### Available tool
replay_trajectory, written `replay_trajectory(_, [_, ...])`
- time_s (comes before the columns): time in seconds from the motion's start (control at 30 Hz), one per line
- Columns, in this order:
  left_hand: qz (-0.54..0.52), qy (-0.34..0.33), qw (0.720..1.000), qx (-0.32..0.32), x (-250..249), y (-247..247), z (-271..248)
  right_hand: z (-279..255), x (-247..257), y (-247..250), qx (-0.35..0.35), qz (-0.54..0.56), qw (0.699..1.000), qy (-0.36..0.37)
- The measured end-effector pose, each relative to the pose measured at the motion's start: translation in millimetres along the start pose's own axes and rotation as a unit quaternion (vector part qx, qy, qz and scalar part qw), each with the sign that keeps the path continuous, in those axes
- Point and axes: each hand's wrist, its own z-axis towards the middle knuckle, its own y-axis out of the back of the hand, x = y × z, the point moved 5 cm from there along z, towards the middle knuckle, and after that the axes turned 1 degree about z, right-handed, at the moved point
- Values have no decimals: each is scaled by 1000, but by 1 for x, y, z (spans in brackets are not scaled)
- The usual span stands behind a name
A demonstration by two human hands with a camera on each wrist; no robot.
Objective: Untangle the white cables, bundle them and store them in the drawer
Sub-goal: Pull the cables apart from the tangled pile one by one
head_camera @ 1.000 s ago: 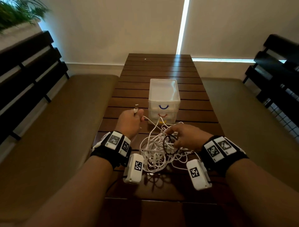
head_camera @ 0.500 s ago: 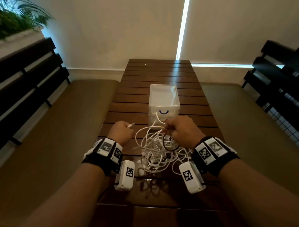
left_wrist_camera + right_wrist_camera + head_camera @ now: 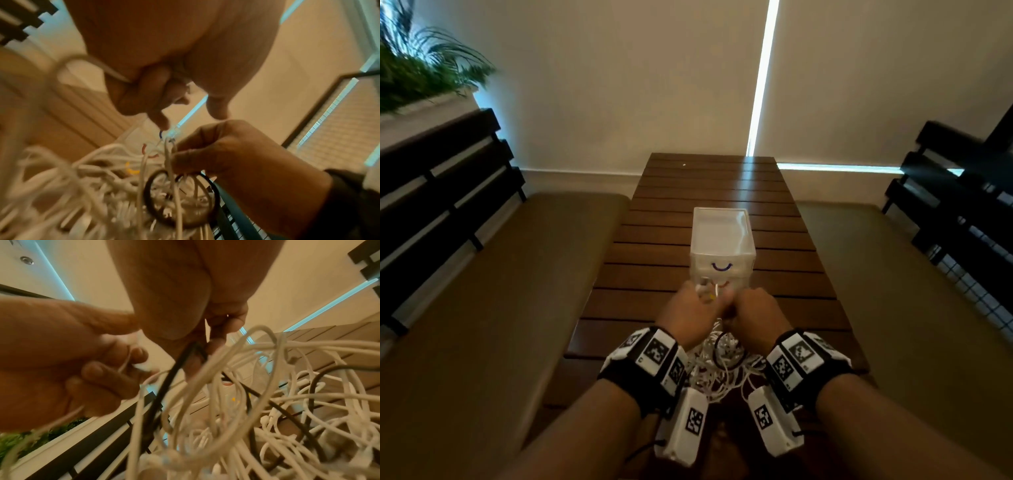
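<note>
Two hands, mine, are raised close together over a dark slatted wooden bench (image 3: pixel 709 192), both working on one tangle of white cables (image 3: pixel 717 368). My left hand (image 3: pixel 685 317) has its fingers curled around a single white cable; the left wrist view shows a loop of that cable running out of the closed fist. My right hand (image 3: pixel 751 317) is also curled, pinching several white strands that hang down from it, along with a thin black band (image 3: pixel 180 200) that forms a ring among them. Through the right wrist camera, the black band (image 3: pixel 164 386) disappears between my right fingers (image 3: pixel 218 331). Most of the tangle lies heaped on the bench below and between my wrists, with loops lifted toward my hands. Just beyond my knuckles stands a small translucent white drawer unit (image 3: pixel 722 240), upright, its drawer fronts facing me; the top drawer has a blue curved handle (image 3: pixel 721 267), and the lower fronts are partly hidden behind my hands. All drawers I can make out look closed. Cushioned benches with dark slatted backs (image 3: pixel 445 192) flank both sides, and a green plant (image 3: pixel 417 75) sits at the far left.
</note>
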Motion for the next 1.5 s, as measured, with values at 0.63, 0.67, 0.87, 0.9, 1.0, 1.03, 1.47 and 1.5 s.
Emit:
replay_trajectory(0.63, [-82,-25,990,-108,5,59,6,-22,-45,-2,11,174,985,-4])
replay_trajectory(0.67, [-91,-41,987,-125,0,65,5,-22,-46,-4,35,138,990,-17])
replay_trajectory(0.87, [-32,-159,986,-43,-40,60,-16,-23,-37,5,-22,-11,1000,-11])
replay_trajectory(0.9, [-33,-172,984,-30,-47,56,-19,-22,-26,8,-45,50,997,28])
replay_trajectory(1.0, [-70,-193,978,-36,-57,54,-18,-19,-10,-10,66,155,984,50])
replay_trajectory(1.03, [-59,-190,978,-59,-53,58,-14,-18,-15,-16,93,160,982,33])
replay_trajectory(1.47, [189,-154,970,-20,-12,13,-6,-4,-3,-1,-3,69,997,35])
replay_trajectory(1.5, [214,-146,966,4,-12,4,-4,-3,-1,1,-17,83,996,40])
